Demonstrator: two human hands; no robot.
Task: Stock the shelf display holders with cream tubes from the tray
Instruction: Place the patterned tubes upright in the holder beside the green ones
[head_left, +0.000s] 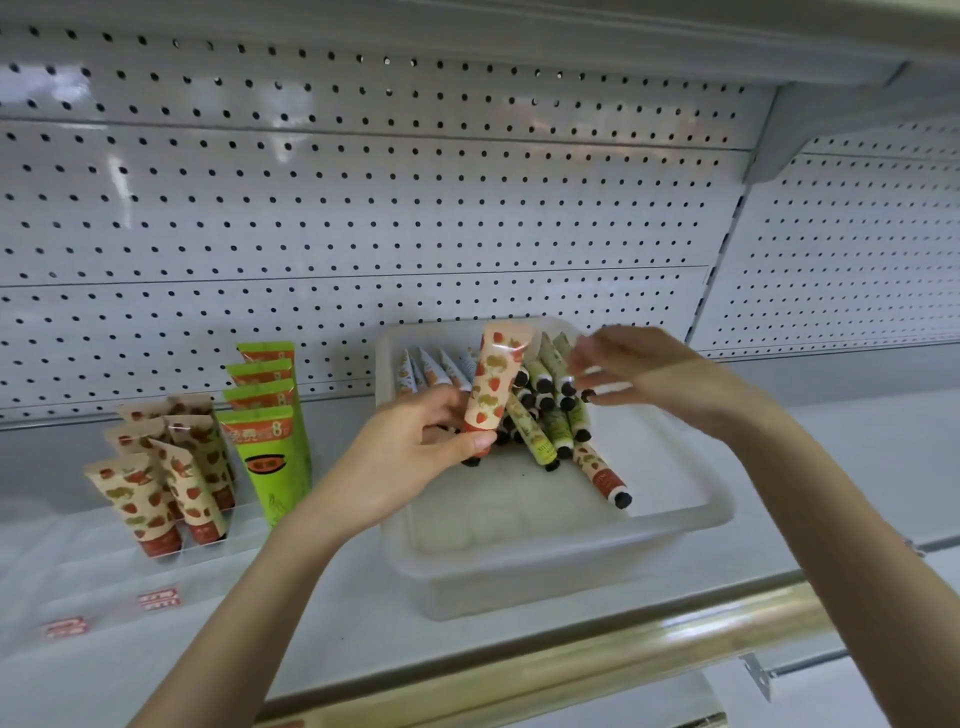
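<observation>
Possibly dropping the strawberry tube (493, 387), pinched near its cap by the left hand (415, 460), through a knock from the right hand (654, 374), fingers spread above the tray (545, 566).

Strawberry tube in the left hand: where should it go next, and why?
Probably leftward into the clear holder, cap down. The left hand grips the strawberry tube above the tray, and the standing tubes in that holder carry the same strawberry print, beside the green tubes.
</observation>
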